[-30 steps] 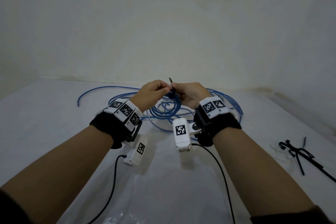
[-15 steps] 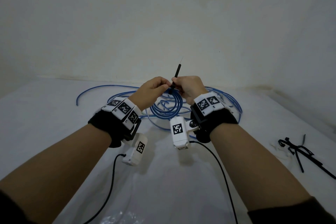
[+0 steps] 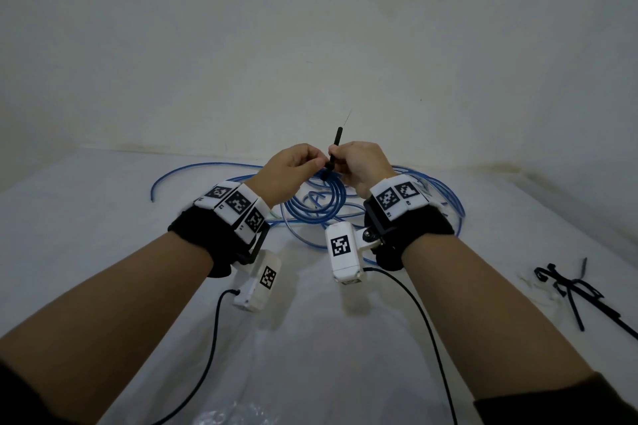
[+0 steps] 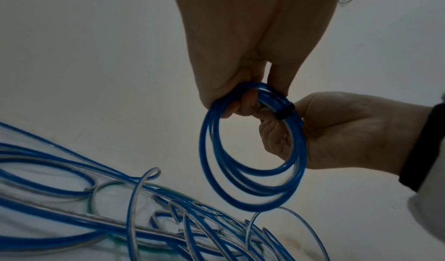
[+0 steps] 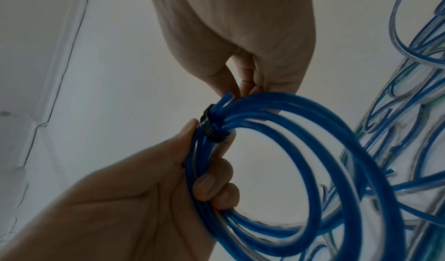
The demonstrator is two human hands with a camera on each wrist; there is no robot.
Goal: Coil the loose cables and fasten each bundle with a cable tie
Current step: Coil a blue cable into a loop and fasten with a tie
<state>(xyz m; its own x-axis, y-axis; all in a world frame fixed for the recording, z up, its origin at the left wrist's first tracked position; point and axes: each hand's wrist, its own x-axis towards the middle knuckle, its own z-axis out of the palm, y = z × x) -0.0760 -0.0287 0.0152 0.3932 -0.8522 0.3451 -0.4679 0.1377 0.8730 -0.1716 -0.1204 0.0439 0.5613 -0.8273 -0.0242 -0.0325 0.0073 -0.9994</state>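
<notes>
Above the table, both hands hold a small coil of blue cable (image 3: 321,197). My left hand (image 3: 300,167) grips the coil's top, its fingers curled round the strands (image 4: 240,103). A black cable tie (image 4: 285,111) wraps the bundle right beside those fingers (image 5: 211,185). My right hand (image 3: 362,162) pinches the tie's tail (image 3: 336,143), which sticks straight up. In the right wrist view the tie (image 5: 211,130) sits snug round the coil (image 5: 325,151). The right hand's fingertips are hidden behind the strands.
A tangle of loose blue and clear cables (image 3: 431,190) lies on the white table (image 3: 103,217) beyond the hands, near the wall. Several spare black cable ties (image 3: 569,286) lie at the right. A clear plastic bag (image 3: 234,417) lies at the near edge.
The tie's tail, a short stub one second ago, now stands much longer above the hands, pulled up by my right hand. Both hands have risen slightly.
</notes>
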